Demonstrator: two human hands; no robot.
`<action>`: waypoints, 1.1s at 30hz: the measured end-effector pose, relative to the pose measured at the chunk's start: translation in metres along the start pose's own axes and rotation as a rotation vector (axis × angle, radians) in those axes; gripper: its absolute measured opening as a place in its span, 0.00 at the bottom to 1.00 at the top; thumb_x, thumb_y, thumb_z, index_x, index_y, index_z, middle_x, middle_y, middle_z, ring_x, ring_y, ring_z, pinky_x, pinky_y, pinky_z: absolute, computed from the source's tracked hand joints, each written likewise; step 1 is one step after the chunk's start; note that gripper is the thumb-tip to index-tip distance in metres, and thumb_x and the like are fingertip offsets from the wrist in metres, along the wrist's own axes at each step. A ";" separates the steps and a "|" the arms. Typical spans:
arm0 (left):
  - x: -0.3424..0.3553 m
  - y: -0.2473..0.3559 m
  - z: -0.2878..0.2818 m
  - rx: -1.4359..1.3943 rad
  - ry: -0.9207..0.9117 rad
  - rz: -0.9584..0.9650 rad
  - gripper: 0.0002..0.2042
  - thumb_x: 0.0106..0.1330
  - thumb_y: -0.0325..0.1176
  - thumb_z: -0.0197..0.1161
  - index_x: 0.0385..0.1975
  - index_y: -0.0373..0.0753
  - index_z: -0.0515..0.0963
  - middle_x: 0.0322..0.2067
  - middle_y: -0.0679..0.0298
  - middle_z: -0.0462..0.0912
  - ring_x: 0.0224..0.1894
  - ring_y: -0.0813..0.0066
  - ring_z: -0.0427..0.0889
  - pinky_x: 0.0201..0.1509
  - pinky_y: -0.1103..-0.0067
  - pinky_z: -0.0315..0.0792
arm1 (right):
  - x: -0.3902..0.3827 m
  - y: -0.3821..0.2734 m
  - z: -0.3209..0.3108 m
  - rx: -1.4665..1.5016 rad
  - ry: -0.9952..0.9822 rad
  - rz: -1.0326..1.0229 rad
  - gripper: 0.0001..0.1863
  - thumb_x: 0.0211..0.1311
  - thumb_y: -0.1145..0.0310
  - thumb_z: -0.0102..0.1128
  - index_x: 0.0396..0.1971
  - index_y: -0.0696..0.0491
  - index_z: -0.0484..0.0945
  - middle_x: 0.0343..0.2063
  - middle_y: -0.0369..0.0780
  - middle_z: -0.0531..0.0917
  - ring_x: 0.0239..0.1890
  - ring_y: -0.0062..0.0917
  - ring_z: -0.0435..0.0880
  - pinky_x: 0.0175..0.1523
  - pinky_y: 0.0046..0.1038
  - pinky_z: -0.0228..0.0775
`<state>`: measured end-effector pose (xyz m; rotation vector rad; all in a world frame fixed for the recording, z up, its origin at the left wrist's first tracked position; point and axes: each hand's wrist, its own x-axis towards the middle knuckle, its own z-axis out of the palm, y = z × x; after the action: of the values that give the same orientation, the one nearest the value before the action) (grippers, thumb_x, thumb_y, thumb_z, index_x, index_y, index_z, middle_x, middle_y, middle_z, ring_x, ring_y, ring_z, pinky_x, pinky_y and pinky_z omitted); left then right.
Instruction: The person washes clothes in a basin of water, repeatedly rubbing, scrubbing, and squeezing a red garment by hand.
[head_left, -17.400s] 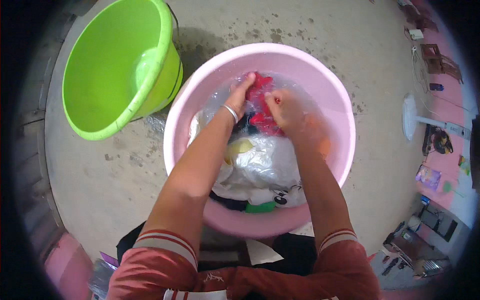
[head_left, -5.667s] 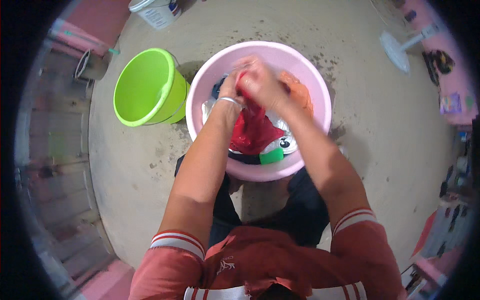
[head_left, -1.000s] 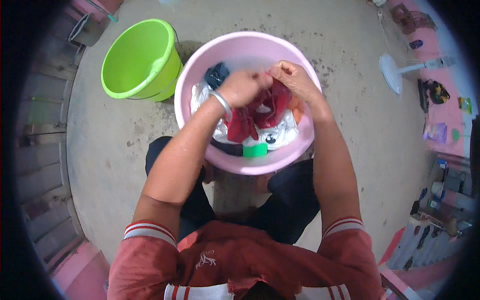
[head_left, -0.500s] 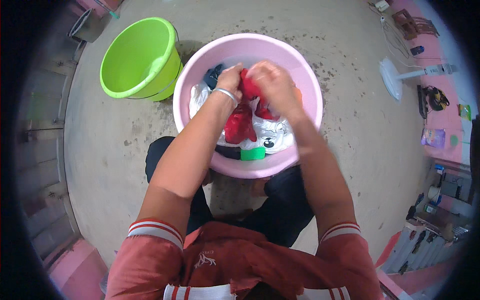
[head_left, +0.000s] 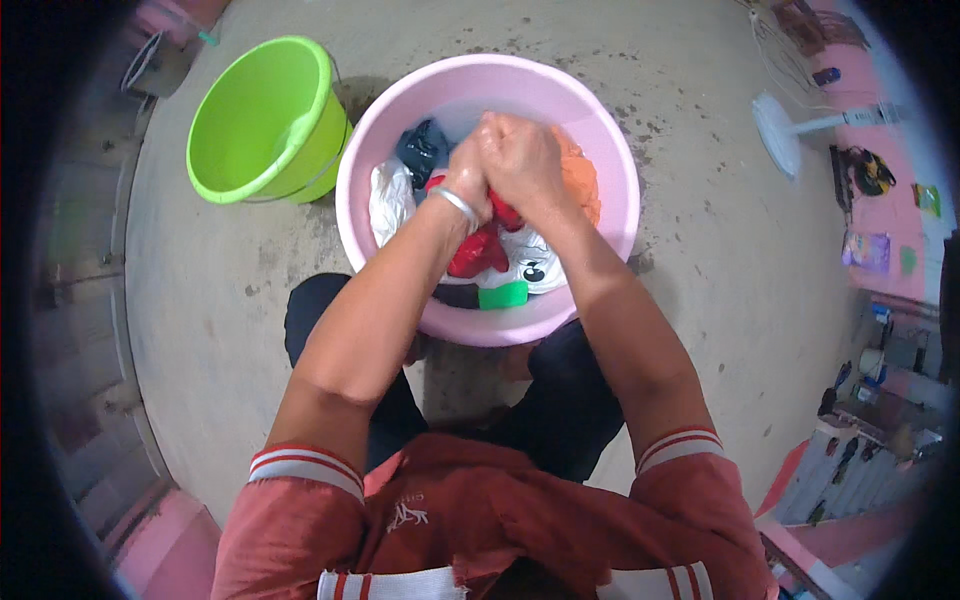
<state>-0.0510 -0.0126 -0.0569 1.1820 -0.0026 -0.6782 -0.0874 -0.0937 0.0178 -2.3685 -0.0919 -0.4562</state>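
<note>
My left hand [head_left: 466, 172] and my right hand [head_left: 522, 158] press together over a pink basin [head_left: 611, 150], both closed around a wet red cloth [head_left: 478, 254]. Parts of that cloth show below and between my wrists; the portion inside my fists is hidden. Under it lies a white cloth [head_left: 392, 202] with a black printed figure. A dark blue cloth [head_left: 422, 148] rests beyond my left hand, and an orange cloth [head_left: 578, 172] lies right of my right hand. Near the basin's close side is a flat green piece [head_left: 503, 295], beside some black fabric.
A bright green bucket [head_left: 316, 140] stands just left of the basin. At the right are a white stand fan [head_left: 778, 136], cables and small items along a pink wall. A grey pail [head_left: 150, 68] is at the far left. Wet spots mark the concrete floor [head_left: 720, 270].
My hands have come together, the right one moving left against the left one. Less of the red cloth shows, and more of the orange cloth is visible.
</note>
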 end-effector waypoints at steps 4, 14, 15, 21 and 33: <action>-0.051 0.054 0.030 -0.387 -0.250 -0.364 0.22 0.66 0.52 0.53 0.45 0.37 0.74 0.39 0.59 0.81 0.39 0.68 0.82 0.45 0.71 0.77 | 0.024 0.035 -0.021 0.371 -0.078 0.309 0.17 0.65 0.58 0.47 0.31 0.56 0.79 0.30 0.46 0.82 0.35 0.36 0.80 0.42 0.35 0.69; -0.060 0.097 -0.015 -0.256 -0.136 0.075 0.09 0.69 0.38 0.53 0.41 0.41 0.73 0.38 0.66 0.78 0.42 0.77 0.77 0.51 0.75 0.71 | -0.010 0.086 -0.032 0.309 -0.869 0.408 0.26 0.45 0.47 0.70 0.33 0.56 0.82 0.45 0.44 0.79 0.49 0.31 0.76 0.55 0.29 0.64; -0.058 0.096 -0.016 -0.200 -0.172 0.090 0.10 0.68 0.38 0.54 0.43 0.41 0.73 0.40 0.67 0.78 0.44 0.77 0.76 0.54 0.75 0.69 | -0.005 0.079 -0.036 0.368 -0.746 0.401 0.23 0.45 0.51 0.71 0.32 0.57 0.82 0.45 0.44 0.79 0.48 0.30 0.76 0.53 0.28 0.66; -0.071 0.099 -0.014 -0.106 -0.226 0.006 0.06 0.66 0.37 0.57 0.33 0.43 0.71 0.33 0.70 0.75 0.39 0.80 0.73 0.50 0.80 0.66 | 0.001 0.078 -0.007 0.580 -0.638 0.400 0.14 0.49 0.69 0.64 0.37 0.58 0.78 0.33 0.36 0.80 0.39 0.21 0.76 0.48 0.24 0.67; -0.064 0.129 -0.062 -0.562 0.203 0.365 0.10 0.57 0.32 0.55 0.36 0.34 0.74 0.40 0.58 0.79 0.44 0.62 0.77 0.56 0.69 0.67 | 0.016 0.013 -0.059 0.547 -0.688 0.437 0.20 0.60 0.64 0.50 0.48 0.60 0.74 0.40 0.39 0.80 0.41 0.21 0.77 0.51 0.23 0.68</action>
<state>-0.0181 0.0981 0.0497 0.6747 0.1323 -0.2073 -0.0873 -0.1437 0.0554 -1.8260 -0.0063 0.5401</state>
